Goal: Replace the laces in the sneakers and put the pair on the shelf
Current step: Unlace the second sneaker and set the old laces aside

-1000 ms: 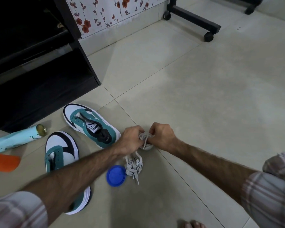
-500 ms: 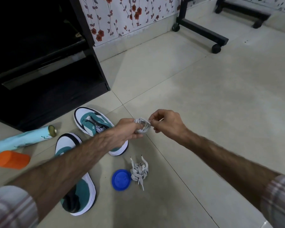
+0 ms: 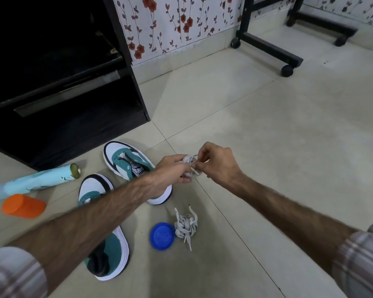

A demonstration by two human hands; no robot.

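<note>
Two white and teal sneakers without laces lie on the tiled floor: one [image 3: 125, 162] farther off, the other [image 3: 105, 244] nearer and partly under my left forearm. Above the floor I hold a coiled bundle of light grey lace [image 3: 190, 161] between both hands. My left hand [image 3: 172, 172] grips the bundle from the left. My right hand [image 3: 215, 163] pinches a strand of it from the right. A second bundle of grey lace [image 3: 185, 225] lies on the floor below my hands. The dark shelf unit [image 3: 63, 100] stands at the left.
A blue round lid [image 3: 162, 236] lies beside the floor lace. At the left lie a light blue spray can [image 3: 37, 179] and an orange cap [image 3: 23, 206]. Black legs on castors [image 3: 267, 48] stand at the back by the floral wall.
Both hands have lifted the coiled lace off the floor. My right hand has shifted from a fist on it to pinching a strand. My view has tilted up.
</note>
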